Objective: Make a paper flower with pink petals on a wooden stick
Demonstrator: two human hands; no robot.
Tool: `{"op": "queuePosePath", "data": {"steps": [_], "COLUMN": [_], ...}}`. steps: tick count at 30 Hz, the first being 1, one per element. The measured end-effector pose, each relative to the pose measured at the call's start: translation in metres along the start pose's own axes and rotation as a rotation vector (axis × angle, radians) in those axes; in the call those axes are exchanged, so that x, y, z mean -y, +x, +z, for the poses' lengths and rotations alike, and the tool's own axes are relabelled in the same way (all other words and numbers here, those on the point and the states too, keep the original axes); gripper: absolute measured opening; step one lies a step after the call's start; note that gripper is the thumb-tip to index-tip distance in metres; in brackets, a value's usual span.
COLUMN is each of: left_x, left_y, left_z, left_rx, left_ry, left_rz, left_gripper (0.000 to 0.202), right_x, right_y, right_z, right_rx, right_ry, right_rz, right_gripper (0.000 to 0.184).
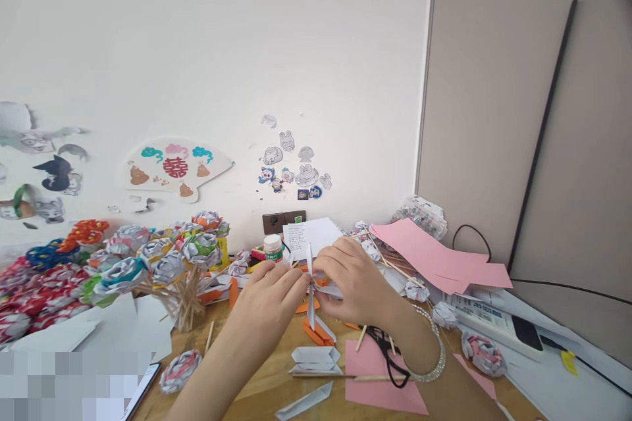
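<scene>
A person's left hand (pixel 274 293) and right hand (pixel 353 279) pinch a white folded paper (pixel 311 308) above the middle of a wooden table (pixel 259 358), apparently shaping it, so the next move likely calls for steady, light pressure.

Table (pixel 261 381): flower bunch (pixel 168 267) left, scissors (pixel 381 344) right, folded papers (pixel 316 358) between, jar (pixel 272 247) behind left hand (pixel 276 289).

The folded paper (pixel 311 310) looks matt, the wooden tabletop (pixel 271 370) smooth.
</scene>
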State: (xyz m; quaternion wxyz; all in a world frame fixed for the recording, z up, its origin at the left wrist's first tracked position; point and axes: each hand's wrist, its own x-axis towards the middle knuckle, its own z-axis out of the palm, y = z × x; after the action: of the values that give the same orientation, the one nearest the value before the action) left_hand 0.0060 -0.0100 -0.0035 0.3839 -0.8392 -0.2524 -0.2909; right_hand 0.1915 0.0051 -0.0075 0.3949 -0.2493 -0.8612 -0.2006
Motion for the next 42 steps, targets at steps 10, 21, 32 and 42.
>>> {"op": "queuePosePath", "data": {"steps": [10,21,32,42], "left_x": [0.003,0.004,0.004,0.007], "left_y": [0.0,-0.002,-0.005,-0.003], "left_z": [-0.001,-0.001,0.008,-0.002], "left_rx": [-0.014,-0.032,-0.013,0.051], "left_ry": [0.023,-0.019,0.064,-0.011], "left_rz": [0.003,-0.001,-0.123,-0.069], "left_gripper": [0.028,0.028,0.018,0.025], "right_x": [0.009,0.0,-0.002,-0.011], "right_y": [0.004,-0.003,-0.004,-0.004], "right_z": [0.0,0.009,0.02,0.004], "right_rx": [0.074,0.094,0.088,0.107], "right_ry": [-0.084,-0.107,-0.28,0.036], "right_rz": [0.006,-0.02,0.023,-0.003], "right_gripper": [0.01,0.017,0.016,0.016]}}
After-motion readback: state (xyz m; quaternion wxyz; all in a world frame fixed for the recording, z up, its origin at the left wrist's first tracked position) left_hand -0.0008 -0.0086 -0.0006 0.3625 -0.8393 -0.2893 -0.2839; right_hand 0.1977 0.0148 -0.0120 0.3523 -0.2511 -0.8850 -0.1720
